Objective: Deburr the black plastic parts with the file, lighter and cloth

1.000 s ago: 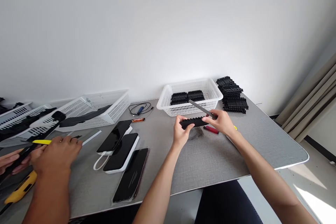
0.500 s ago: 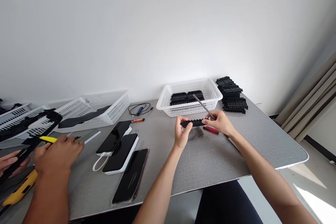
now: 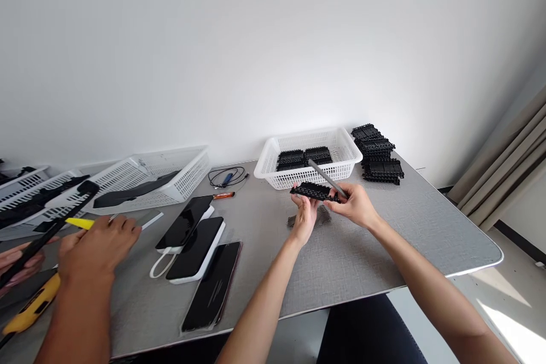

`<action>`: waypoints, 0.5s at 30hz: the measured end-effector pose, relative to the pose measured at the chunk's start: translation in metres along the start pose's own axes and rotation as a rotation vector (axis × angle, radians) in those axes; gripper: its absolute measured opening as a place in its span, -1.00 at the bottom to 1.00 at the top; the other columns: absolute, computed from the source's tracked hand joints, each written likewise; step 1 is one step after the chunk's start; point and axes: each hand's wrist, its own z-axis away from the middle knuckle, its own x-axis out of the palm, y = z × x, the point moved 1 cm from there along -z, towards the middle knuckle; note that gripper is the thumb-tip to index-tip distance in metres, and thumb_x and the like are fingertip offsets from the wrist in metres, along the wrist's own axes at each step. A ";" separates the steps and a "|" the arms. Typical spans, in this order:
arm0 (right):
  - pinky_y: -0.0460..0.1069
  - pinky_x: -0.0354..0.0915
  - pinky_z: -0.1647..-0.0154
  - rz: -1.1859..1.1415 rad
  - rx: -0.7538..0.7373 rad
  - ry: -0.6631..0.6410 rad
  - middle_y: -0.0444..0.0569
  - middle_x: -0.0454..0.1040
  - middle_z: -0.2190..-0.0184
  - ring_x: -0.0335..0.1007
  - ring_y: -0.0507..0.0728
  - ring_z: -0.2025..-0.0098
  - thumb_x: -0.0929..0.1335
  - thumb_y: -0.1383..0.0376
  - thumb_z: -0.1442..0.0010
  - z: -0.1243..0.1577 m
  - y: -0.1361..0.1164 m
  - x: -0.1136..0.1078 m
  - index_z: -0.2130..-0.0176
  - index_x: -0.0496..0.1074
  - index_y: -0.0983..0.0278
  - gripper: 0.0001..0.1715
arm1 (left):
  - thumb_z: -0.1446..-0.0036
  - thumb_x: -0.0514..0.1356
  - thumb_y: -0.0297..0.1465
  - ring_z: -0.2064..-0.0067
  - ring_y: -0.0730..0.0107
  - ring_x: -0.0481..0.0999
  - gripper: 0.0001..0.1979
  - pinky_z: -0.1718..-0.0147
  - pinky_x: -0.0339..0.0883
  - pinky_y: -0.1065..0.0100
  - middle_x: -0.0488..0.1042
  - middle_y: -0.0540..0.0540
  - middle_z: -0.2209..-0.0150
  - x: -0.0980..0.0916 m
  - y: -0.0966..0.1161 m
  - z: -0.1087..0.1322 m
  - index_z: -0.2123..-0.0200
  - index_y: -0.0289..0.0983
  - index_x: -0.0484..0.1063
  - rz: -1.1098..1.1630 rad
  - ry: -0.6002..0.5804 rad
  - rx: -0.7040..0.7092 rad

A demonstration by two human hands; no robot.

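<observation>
My left hand holds a flat black toothed plastic part from below, just above the grey table. My right hand grips the part's right end and also clasps a thin grey rod-like tool that points up and left toward the white basket. Both hands are closed on what they hold. A small dark patch lies on the table under the hands.
The white basket holds more black parts; stacks of the same parts sit to its right. Three dark phones lie left of centre. A co-worker's hand with a yellow tool works at the far left, near more baskets.
I have lifted the black part and tipped it flatter, closer to the basket. The red pen by my right hand is now hidden. The co-worker's hand shifted slightly.
</observation>
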 end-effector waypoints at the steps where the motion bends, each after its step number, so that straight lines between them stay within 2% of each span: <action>1: -0.07 -0.09 0.49 0.026 -0.006 -0.019 -0.29 0.05 0.62 -0.06 -0.03 0.52 0.47 0.15 -0.03 0.000 -0.001 0.001 0.42 0.37 0.26 -0.73 | -0.20 0.21 0.02 -0.33 0.17 0.30 -0.35 -0.28 0.16 0.13 0.39 -0.11 -0.26 0.004 0.000 0.001 -0.29 0.05 0.12 0.046 0.000 -0.015; 5: -0.06 -0.09 0.49 0.078 -0.024 -0.081 -0.28 0.08 0.60 -0.05 -0.02 0.51 0.48 0.10 -0.05 0.001 -0.003 0.001 0.41 0.40 0.27 -0.68 | -0.23 0.22 -0.07 -0.25 0.17 0.39 -0.37 -0.23 0.23 0.12 0.44 -0.09 -0.22 0.011 0.005 0.002 -0.31 0.05 0.12 0.162 0.063 0.001; 8: -0.07 -0.04 0.48 0.045 -0.035 -0.088 -0.25 0.18 0.56 0.01 0.00 0.50 0.45 0.01 -0.11 -0.001 -0.003 -0.006 0.25 0.49 0.27 -0.62 | -0.23 0.20 -0.08 -0.23 0.16 0.41 -0.41 -0.18 0.29 0.14 0.45 -0.07 -0.21 0.009 0.011 0.002 -0.29 0.04 0.20 0.200 0.120 0.022; 10: -0.06 0.02 0.46 0.079 -0.023 -0.019 -0.22 0.26 0.54 0.08 0.01 0.49 0.39 0.00 -0.19 -0.003 -0.002 -0.013 0.16 0.50 0.26 -0.60 | -0.21 0.18 -0.06 -0.19 0.17 0.45 -0.44 -0.12 0.34 0.16 0.48 -0.05 -0.18 0.006 0.016 0.001 -0.26 0.04 0.26 0.222 0.159 0.003; 12: -0.05 0.05 0.43 0.188 0.010 0.076 -0.18 0.32 0.53 0.16 0.04 0.48 0.34 0.01 -0.24 -0.005 0.001 -0.021 0.17 0.50 0.26 -0.61 | -0.20 0.15 -0.03 -0.13 0.17 0.50 -0.47 -0.06 0.39 0.17 0.53 -0.05 -0.12 0.002 0.021 0.002 -0.21 0.01 0.35 0.256 0.174 -0.042; 15: -0.03 0.08 0.41 0.361 0.082 0.122 -0.11 0.43 0.51 0.27 0.08 0.45 0.31 0.05 -0.27 -0.008 0.008 -0.029 0.21 0.52 0.26 -0.64 | -0.17 0.15 0.00 -0.08 0.18 0.54 -0.49 -0.01 0.43 0.20 0.58 -0.08 -0.04 -0.001 0.027 0.002 -0.11 -0.08 0.47 0.308 0.122 -0.087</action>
